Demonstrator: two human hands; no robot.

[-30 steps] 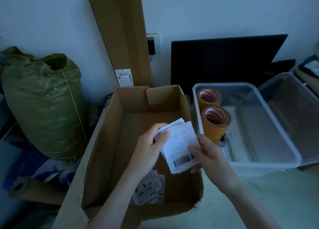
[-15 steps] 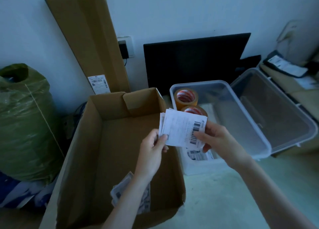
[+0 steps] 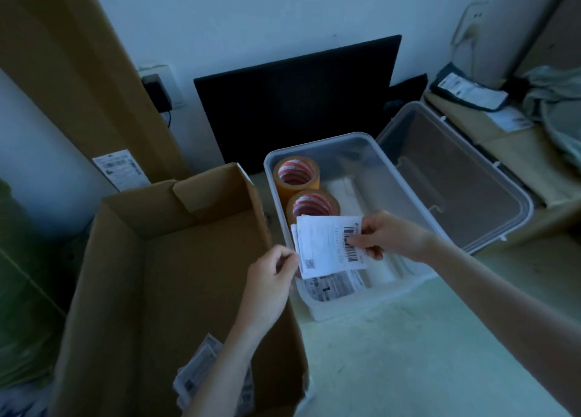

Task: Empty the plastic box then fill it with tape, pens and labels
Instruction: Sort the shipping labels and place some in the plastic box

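A clear plastic box (image 3: 456,178) stands at the centre right with two rolls of brown tape (image 3: 297,176) upright in its left end. A label (image 3: 333,286) lies flat at its near end. My right hand (image 3: 382,234) pinches a small stack of white barcode labels (image 3: 327,247) above the box's near left part. My left hand (image 3: 272,278) sits at the stack's left edge, fingers curled, over the cardboard box's right wall. Whether it still touches the labels is unclear.
An open cardboard box (image 3: 132,278) stands to the left, with more labels (image 3: 195,382) at its near end. The plastic lid (image 3: 452,178) leans behind the clear box. A black panel (image 3: 298,102) and a tall carton (image 3: 78,77) rest against the wall.
The stack of labels has moved right, from over the cardboard box to over the plastic box, carried by my right hand. My left hand has slipped to the stack's edge.
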